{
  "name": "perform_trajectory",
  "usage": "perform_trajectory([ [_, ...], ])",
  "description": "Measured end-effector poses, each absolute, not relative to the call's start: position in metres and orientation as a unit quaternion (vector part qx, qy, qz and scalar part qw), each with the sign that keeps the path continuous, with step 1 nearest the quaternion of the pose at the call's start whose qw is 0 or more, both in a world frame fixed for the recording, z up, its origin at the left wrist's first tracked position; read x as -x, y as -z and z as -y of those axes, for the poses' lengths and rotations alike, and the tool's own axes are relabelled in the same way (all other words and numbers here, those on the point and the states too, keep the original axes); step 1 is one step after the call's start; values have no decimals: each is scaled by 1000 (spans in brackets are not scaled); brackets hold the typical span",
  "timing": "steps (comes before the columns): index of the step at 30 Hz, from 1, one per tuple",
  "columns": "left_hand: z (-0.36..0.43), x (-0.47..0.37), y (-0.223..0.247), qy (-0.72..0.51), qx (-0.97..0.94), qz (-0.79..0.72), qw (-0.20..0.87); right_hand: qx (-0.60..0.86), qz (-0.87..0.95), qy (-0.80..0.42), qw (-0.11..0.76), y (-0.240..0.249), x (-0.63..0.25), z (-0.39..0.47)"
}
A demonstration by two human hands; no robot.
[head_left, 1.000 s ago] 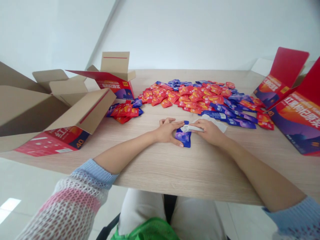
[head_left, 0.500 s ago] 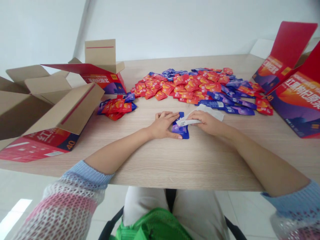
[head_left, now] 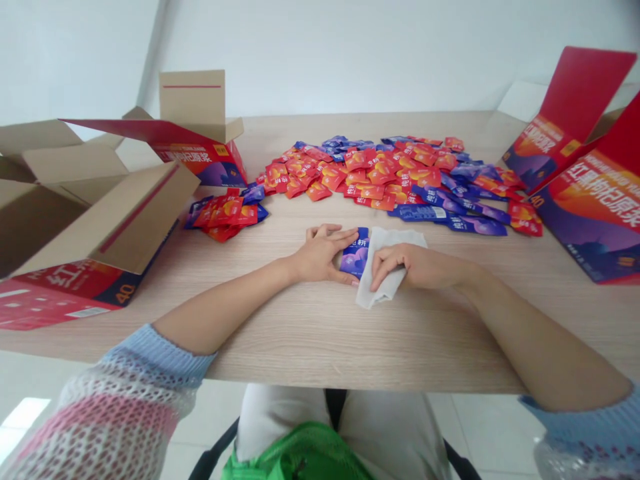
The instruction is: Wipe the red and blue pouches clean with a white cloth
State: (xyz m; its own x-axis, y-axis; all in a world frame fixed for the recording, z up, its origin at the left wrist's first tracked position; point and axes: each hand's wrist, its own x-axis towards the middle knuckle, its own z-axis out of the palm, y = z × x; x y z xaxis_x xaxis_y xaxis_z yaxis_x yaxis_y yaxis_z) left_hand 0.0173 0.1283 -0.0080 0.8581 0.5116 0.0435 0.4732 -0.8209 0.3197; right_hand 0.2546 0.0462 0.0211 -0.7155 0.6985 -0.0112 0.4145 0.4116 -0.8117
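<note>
A blue and purple packet [head_left: 355,253] lies flat on the wooden table [head_left: 310,333], in front of me. Spread over its left edge, my left hand [head_left: 320,255] has its thumb and fingers apart and presses the packet at top and bottom. My right hand [head_left: 407,265] pinches a white cloth or tissue [head_left: 387,283], which covers the right side of the packet. Beyond the hands is a big pile of red and blue packets [head_left: 380,173]. A smaller heap of the same packets [head_left: 225,213] lies to the left.
Two open cardboard boxes [head_left: 115,267] [head_left: 200,157] stand at the left. Two red and blue boxes [head_left: 600,207] [head_left: 540,143] stand at the right, flaps up. The table's front edge [head_left: 320,387] runs above my lap, where a green item [head_left: 300,457] lies.
My right hand has moved a little down with the white cloth, which is now spread over the right part of the packet. My left hand stays on the packet. The view has shifted slightly.
</note>
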Motion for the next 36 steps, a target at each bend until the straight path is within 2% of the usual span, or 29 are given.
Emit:
perform_trajectory([
  [3,-130,-18,8,-54,-957,-243,150,367,811,-401,218,-13,-249,-49],
  [6,-133,-18,7,-50,-963,-213,157,453,785,-296,301,2,-248,-57],
  [8,-134,-19,6,-46,-964,-202,166,501,773,-221,322,12,-252,-65],
  [17,-135,-20,13,-80,-957,-232,156,563,791,-28,239,23,-264,-81],
  [21,-149,-18,13,-90,-962,-201,163,536,805,-39,251,18,-264,-75],
  [27,-162,-16,10,-61,-968,-171,173,433,835,-173,293,3,-251,-57],
  [36,-154,-19,12,-54,-966,-188,171,374,848,-271,259,-5,-247,-54],
])
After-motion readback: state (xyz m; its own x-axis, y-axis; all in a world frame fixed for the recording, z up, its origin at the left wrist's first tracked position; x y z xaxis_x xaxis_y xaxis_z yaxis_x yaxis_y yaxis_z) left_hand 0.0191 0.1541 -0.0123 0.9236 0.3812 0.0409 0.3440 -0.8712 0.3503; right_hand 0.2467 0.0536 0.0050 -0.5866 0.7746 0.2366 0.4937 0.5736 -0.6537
